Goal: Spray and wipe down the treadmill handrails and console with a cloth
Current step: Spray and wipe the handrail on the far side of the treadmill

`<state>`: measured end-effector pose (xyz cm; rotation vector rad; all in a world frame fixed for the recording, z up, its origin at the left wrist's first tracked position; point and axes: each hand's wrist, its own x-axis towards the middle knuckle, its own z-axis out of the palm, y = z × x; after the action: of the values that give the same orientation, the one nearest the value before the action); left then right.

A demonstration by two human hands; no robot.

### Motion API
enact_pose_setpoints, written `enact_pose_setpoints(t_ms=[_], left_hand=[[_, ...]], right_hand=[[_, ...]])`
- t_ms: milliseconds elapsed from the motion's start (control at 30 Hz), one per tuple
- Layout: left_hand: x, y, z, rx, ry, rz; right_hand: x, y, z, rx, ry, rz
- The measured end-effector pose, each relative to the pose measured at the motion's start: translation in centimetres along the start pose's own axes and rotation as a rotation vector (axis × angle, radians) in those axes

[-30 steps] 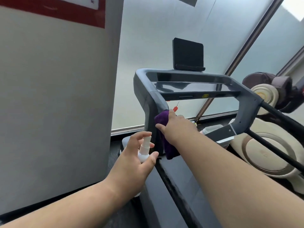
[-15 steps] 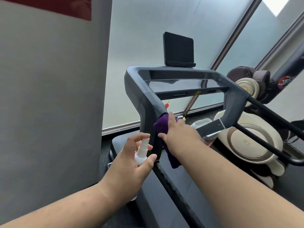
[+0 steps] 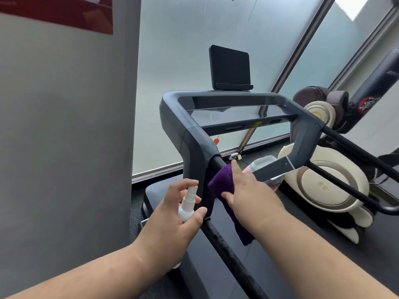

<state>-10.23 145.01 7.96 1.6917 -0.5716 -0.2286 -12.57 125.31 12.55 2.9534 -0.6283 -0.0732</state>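
Head view, left to right: a grey wall [image 3: 64, 137] with a red sign [image 3: 64, 15] at its top fills the left side. Next comes the left hand [image 3: 172, 225], its grip curled round a small white spray bottle [image 3: 187, 203], thumb on the near side and forefinger arched over the nozzle. The bottle sits just beside the grey upright of the treadmill frame [image 3: 190, 143]. From that upright the black left handrail [image 3: 228, 253] slopes down toward the camera. The right hand [image 3: 248, 190] lies on the rail's upper end with its fingers fairly straight, pressing a purple cloth [image 3: 222, 184] against the rail; the cloth's free end hangs below the wrist. Above, the console [image 3: 239, 116] spans the frame, with a dark tablet holder [image 3: 230, 67] standing on its top edge before a frosted window [image 3: 194, 50]. A small red tag [image 3: 216, 140] hangs under the console. Farther right, the right handrail [image 3: 356, 147] runs back, and behind it sits a cream and brown massage chair [image 3: 323, 186].
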Motion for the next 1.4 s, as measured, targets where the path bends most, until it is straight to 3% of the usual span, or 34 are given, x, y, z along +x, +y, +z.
enact_pose_setpoints(t_ms=[233,400,633,1000,1400], left_hand=[[1.1,0.0,0.3,0.026,-0.027,0.016],[1.0,-0.3,0.2,0.002,-0.023,0.019],[0.2,-0.4,0.5,-0.008,-0.003,0.006],[-1.2,-1.3,0.0,-0.034,0.013,-0.016],[-1.6,0.1,1.2,0.040,-0.042,0.015]], right_hand=[[5.2,-3.4,-0.8,0.043,-0.047,0.040],[6.9,-2.9,-2.3,0.436,-0.145,0.216],[8.2,-3.0,-1.6,0.274,-0.153,0.187],[0.1,1.4,-0.4,0.184,-0.096,0.163],[7.2,-2.8,-1.3,0.191,-0.068,0.084]])
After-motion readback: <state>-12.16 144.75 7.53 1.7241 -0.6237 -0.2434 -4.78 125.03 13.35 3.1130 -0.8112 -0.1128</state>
